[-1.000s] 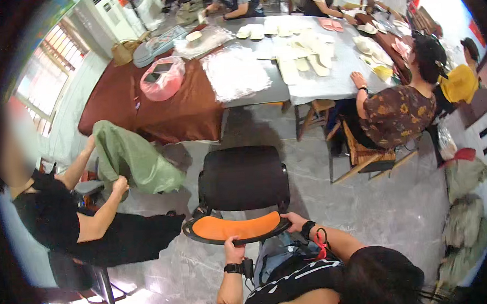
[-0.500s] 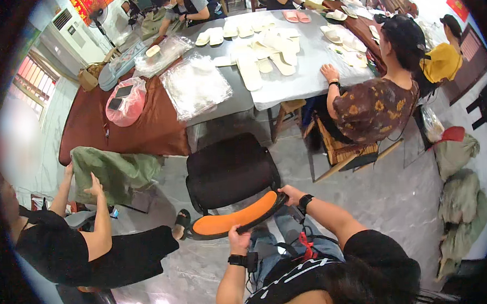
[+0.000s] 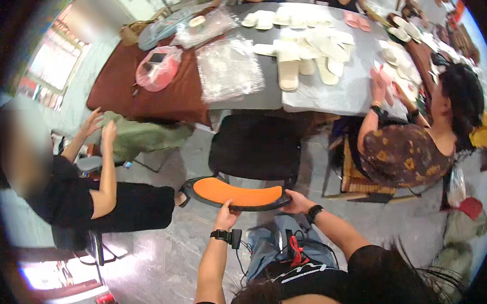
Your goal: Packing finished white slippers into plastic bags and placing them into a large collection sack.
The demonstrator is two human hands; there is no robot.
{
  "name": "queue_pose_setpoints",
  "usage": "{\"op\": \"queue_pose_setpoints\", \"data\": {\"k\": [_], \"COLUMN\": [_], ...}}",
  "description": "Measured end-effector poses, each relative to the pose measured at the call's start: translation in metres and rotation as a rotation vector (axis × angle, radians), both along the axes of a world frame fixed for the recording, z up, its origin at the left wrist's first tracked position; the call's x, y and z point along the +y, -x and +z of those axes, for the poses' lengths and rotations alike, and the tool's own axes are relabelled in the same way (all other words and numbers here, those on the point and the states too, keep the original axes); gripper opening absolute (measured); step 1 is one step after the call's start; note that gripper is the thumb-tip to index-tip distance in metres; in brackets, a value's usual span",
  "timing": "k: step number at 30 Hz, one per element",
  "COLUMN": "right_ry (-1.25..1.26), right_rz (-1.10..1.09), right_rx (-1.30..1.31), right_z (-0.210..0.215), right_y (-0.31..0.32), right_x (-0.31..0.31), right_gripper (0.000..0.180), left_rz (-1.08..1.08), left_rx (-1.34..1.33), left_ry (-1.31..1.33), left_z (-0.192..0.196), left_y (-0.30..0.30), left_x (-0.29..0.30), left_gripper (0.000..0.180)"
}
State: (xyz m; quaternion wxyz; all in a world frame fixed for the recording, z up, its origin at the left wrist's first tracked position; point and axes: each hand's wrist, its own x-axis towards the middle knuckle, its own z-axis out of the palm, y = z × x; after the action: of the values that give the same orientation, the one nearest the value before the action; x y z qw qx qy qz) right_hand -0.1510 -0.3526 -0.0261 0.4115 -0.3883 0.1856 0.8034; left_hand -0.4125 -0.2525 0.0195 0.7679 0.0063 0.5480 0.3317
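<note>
A seated person holds a long orange insole [image 3: 236,192] level above the knees, the left hand [image 3: 225,212] closed on its near edge from below, the right hand [image 3: 295,200] gripping its right end, so the orange face lies upward. Just beyond the hands stands a black chair [image 3: 257,146]; bare floor [image 3: 166,249] opens to the left

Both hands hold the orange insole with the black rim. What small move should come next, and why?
Probably level it: the orange insole with black rim sits tilted, its left end higher. The left hand grips its near edge, the right hand its right end, in front of the black chair.
</note>
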Motion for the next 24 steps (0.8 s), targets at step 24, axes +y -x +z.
{"op": "queue_pose_setpoints", "data": {"k": [24], "right_ry": [-1.446], "right_rz": [1.508], "right_rx": [-1.004], "right_z": [0.102], "right_y": [0.258], "right_x": [0.035], "right_gripper": [0.033], "left_rz": [-0.308], "left_rx": [0.25], "left_ry": [-0.5], "left_z": [0.133], "left_y": [0.213], "left_x": [-0.149], "left_gripper": [0.03]}}
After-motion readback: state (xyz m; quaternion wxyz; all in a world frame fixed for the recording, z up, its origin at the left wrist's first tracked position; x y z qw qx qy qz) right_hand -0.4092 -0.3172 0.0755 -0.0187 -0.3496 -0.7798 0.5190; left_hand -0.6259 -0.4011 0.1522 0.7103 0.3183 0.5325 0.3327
